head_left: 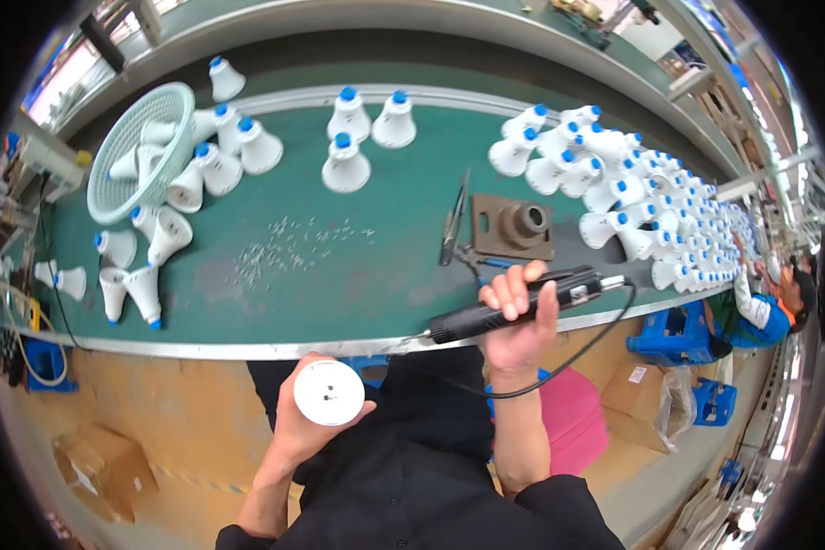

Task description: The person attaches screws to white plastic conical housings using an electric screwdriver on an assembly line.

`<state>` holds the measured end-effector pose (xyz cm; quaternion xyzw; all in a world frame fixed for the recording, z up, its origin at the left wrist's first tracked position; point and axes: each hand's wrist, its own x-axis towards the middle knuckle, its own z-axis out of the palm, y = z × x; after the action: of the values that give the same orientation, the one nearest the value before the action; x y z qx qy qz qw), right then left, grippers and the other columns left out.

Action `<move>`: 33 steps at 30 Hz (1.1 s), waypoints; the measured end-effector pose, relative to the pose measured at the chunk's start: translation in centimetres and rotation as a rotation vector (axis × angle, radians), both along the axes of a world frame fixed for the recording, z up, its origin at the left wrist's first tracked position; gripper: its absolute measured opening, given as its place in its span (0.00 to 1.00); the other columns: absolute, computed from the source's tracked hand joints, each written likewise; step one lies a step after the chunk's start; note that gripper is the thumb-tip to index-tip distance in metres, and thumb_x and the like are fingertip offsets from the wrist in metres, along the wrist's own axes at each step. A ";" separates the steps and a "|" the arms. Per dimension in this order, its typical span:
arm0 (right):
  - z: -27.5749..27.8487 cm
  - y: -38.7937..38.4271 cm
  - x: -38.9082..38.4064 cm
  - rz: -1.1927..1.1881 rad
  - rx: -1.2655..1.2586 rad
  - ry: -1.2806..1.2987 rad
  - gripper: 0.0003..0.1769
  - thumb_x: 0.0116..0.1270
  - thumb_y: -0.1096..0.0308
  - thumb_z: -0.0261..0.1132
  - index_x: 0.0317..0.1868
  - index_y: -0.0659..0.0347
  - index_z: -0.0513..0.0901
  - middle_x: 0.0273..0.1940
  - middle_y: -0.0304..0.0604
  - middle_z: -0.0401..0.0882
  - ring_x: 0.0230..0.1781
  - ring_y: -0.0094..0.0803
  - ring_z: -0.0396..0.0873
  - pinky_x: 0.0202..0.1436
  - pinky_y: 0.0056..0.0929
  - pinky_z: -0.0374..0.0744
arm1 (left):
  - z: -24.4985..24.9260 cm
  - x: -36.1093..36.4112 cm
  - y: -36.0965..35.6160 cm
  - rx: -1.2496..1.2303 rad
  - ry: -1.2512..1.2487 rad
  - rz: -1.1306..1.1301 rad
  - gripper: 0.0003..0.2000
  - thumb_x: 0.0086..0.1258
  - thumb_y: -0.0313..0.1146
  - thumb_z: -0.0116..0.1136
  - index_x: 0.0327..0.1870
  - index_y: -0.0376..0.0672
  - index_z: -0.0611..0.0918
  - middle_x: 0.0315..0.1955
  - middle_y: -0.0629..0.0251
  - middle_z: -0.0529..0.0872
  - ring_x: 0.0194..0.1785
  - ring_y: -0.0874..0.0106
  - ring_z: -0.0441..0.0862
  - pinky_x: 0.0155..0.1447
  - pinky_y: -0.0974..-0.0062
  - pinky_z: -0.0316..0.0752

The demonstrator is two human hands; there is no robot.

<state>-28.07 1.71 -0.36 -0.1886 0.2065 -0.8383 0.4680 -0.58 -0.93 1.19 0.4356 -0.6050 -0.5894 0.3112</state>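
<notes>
My left hand (295, 417) is wrapped round a white lamp housing (328, 392), its round face with small dark marks turned up, just off the table's front edge. My right hand (521, 316) grips a black electric screwdriver (513, 310); the tip points left, near the metal edge, and a cable hangs from the other end. Small screws (284, 255) lie scattered on the green table (376, 307). Behind the screwdriver are a brown metal fixture (511, 227), a pair of tweezers (453, 220) and pliers (484, 260).
White cones with blue tips (394, 119) stand at the back, and a dense group (614, 192) fills the right. A green basket (142, 151) tilts at left among more cones. A co-worker (761, 307) is at far right. Cardboard boxes (105, 472) and a pink stool (573, 417) are below.
</notes>
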 end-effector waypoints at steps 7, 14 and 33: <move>-2.3 0.4 -0.7 0.026 -0.062 -0.173 0.15 0.73 0.53 0.65 0.44 0.55 0.74 0.26 0.29 0.63 0.26 0.20 0.65 0.41 0.25 0.68 | 0.5 -2.6 -3.6 0.319 0.273 -0.105 0.16 0.54 0.23 0.77 0.38 0.42 0.80 0.32 0.72 0.81 0.36 0.81 0.78 0.40 0.79 0.74; -2.6 0.5 -0.9 0.089 -0.112 -0.144 0.15 0.74 0.54 0.65 0.45 0.54 0.72 0.26 0.29 0.63 0.26 0.19 0.65 0.41 0.25 0.69 | 2.3 -6.8 -6.5 0.438 0.504 -0.156 0.16 0.56 0.18 0.73 0.41 0.43 0.80 0.32 0.72 0.82 0.35 0.81 0.77 0.37 0.79 0.72; -2.8 0.7 -1.2 0.127 -0.106 -0.139 0.15 0.74 0.54 0.64 0.45 0.56 0.73 0.27 0.31 0.67 0.26 0.20 0.68 0.41 0.25 0.70 | 3.1 -11.5 -7.9 0.186 0.354 -0.266 0.14 0.54 0.18 0.72 0.35 0.42 0.78 0.31 0.72 0.77 0.33 0.80 0.73 0.39 0.78 0.72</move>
<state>-29.26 2.46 -3.20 -0.1674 0.1165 -0.8277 0.5227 -12.11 -8.85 4.26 0.2690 -0.5360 -0.7456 0.2906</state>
